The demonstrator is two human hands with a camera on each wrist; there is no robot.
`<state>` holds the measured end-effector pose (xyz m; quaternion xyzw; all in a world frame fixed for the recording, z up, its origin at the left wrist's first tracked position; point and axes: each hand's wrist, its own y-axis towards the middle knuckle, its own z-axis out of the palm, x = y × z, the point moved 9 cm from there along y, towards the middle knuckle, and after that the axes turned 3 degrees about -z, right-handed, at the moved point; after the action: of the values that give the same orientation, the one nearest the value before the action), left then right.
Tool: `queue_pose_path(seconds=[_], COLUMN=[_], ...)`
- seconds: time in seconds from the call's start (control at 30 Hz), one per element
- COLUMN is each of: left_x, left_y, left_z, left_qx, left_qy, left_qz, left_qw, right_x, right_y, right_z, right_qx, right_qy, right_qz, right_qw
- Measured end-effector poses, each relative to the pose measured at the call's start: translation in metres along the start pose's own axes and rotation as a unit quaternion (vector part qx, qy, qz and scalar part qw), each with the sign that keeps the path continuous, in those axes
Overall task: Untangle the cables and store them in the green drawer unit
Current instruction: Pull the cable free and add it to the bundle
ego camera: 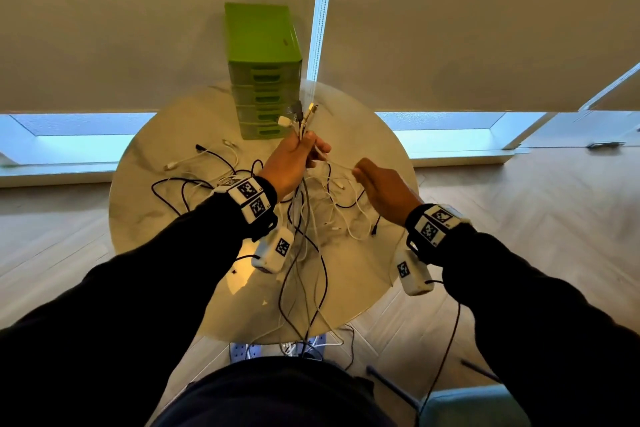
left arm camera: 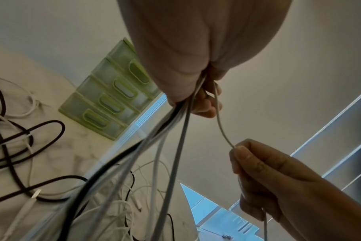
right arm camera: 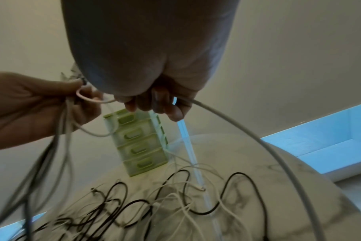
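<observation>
My left hand (ego camera: 298, 158) is raised over the table and grips a bunch of cable ends (ego camera: 300, 116), plugs sticking up in front of the green drawer unit (ego camera: 264, 73). The held strands (left arm camera: 171, 130) hang down toward the tabletop. My right hand (ego camera: 379, 184) is to the right and pinches one thin white cable (left arm camera: 223, 128) that runs from my left hand (left arm camera: 188, 78) to my right hand's fingers (left arm camera: 243, 156). In the right wrist view that white cable (right arm camera: 247, 128) arcs down past my right hand (right arm camera: 161, 104). All drawers look closed.
A round marble-look table (ego camera: 381, 135) carries a tangle of black and white cables (ego camera: 207, 177). Some strands trail over the near edge to the floor (ego camera: 311, 329). Blinds and a window sill stand behind the unit. A teal seat (ego camera: 478, 406) is at bottom right.
</observation>
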<state>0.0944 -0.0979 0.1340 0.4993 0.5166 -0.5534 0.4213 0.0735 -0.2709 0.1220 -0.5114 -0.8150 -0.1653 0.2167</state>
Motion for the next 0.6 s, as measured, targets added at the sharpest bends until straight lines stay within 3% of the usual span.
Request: queue_pose_path(seconds=[0.07, 0.13, 0.17, 0.23, 0.27, 0.3, 0.37, 0.43, 0.5, 0.6], left_x=[0.0, 0.0, -0.001, -0.005, -0.007, -0.01, -0.015, -0.02, -0.026, -0.037], left_y=[0.002, 0.004, 0.005, 0.007, 0.007, 0.007, 0.005, 0.001, -0.004, -0.015], left_z=[-0.008, -0.017, -0.019, -0.018, -0.014, -0.009, 0.003, 0.018, 0.032, 0.044], left_qx=[-0.032, -0.054, -0.053, -0.03, -0.015, -0.001, 0.024, 0.048, 0.077, 0.124], left_qy=[0.002, -0.026, -0.045, -0.085, -0.104, -0.119, -0.135, -0.134, -0.142, -0.167], left_qz=[-0.006, -0.014, -0.018, -0.018, -0.018, -0.017, -0.011, -0.001, 0.0, -0.017], left_qw=[0.999, 0.998, 0.997, 0.996, 0.994, 0.993, 0.99, 0.99, 0.987, 0.978], right_x=[-0.027, -0.061, -0.08, -0.11, -0.117, -0.113, -0.078, -0.027, 0.021, 0.063], right_y=[-0.007, -0.021, -0.036, -0.073, -0.082, -0.079, -0.045, -0.014, 0.007, 0.011], right_z=[-0.01, -0.001, 0.011, 0.028, 0.029, 0.029, 0.024, 0.025, 0.042, 0.079], right_qx=[-0.005, 0.096, 0.194, 0.377, 0.415, 0.407, 0.302, 0.211, 0.215, 0.306], right_qy=[-0.007, -0.019, -0.043, -0.121, -0.136, -0.12, -0.027, 0.114, 0.216, 0.263], right_qz=[0.043, 0.117, 0.168, 0.264, 0.287, 0.282, 0.208, 0.136, 0.098, 0.081], right_qw=[0.999, 0.988, 0.965, 0.879, 0.853, 0.86, 0.93, 0.961, 0.947, 0.912])
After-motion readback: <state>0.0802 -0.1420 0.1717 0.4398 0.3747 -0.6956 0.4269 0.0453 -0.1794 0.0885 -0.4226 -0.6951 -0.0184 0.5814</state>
